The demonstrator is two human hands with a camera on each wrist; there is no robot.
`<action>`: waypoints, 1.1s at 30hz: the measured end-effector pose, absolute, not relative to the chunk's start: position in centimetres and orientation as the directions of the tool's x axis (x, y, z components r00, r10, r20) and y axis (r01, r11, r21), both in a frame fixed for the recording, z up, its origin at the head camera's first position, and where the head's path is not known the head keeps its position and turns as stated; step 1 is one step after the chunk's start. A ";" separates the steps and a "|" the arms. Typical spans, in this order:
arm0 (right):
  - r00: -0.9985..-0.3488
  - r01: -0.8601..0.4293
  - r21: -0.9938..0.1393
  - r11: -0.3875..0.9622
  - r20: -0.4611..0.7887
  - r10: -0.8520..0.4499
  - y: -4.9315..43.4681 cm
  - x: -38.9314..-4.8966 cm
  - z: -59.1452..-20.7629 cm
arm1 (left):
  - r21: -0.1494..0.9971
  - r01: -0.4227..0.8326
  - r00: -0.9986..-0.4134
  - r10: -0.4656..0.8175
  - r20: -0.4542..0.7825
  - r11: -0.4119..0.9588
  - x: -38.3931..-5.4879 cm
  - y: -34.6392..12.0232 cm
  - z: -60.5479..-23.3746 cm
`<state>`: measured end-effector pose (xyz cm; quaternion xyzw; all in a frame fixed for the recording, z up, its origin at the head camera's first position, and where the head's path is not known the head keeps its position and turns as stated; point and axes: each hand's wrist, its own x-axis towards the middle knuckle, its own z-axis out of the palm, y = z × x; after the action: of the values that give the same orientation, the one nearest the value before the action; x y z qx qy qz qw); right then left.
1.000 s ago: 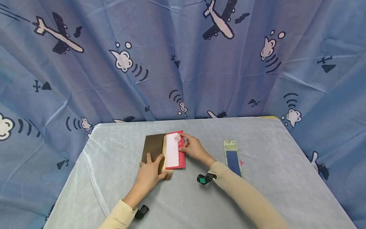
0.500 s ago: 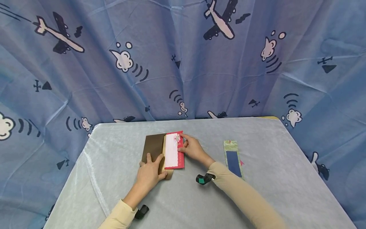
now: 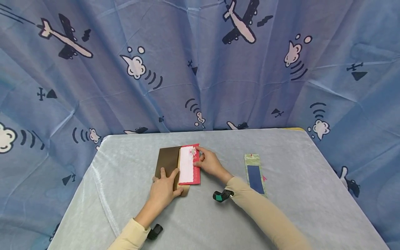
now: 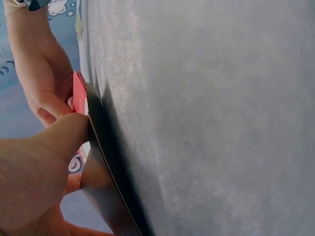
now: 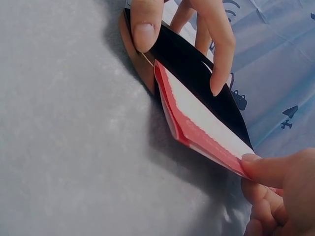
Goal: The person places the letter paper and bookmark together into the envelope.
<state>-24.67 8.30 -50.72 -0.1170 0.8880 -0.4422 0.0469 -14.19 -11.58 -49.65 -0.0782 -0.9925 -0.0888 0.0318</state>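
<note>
A dark brown, envelope-like holder [image 3: 167, 158] with a tan inner side lies mid-table in the head view. My left hand [image 3: 161, 189] rests on its lower part with fingers spread, the thumb at the tan lower edge. Between the thumb and fingers of my right hand [image 3: 213, 164] is the right edge of a red folded card [image 3: 186, 165] with a white scalloped panel and a small flower. The card's left edge overlaps the holder's opening. In the right wrist view the card [image 5: 197, 118] slants up from the grey cloth, one corner close to the left thumb [image 5: 145, 34].
To the right lies a narrow green piece with a dark blue panel [image 3: 255, 178], a small pink tip beside it, near the right sleeve [image 3: 265, 211]. Grey cloth [image 3: 125, 163] covers the table. Behind its far edge hangs a blue curtain [image 3: 175, 76] with airplane prints.
My right hand and the red card have shifted slightly left, so the card overlaps more of the holder. The left hand and the holder stay in place.
</note>
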 end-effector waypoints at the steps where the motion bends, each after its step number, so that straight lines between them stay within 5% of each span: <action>1: -0.968 -0.169 -0.794 0.584 0.022 -0.250 8.3 -24.7 -50.8 | 0.168 0.162 -0.986 0.150 0.079 0.972 -14.2 -11.6 -49.7; 33: -0.960 -0.199 -0.804 0.560 0.044 -0.278 7.5 -25.0 -51.8 | 0.141 0.184 -0.980 0.170 0.107 0.973 -14.1 -11.6 -49.7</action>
<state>-24.99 7.53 -51.79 -0.1353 0.8821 -0.4491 0.0438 -14.08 -11.55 -49.69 -0.0890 -0.9921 -0.0755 0.0470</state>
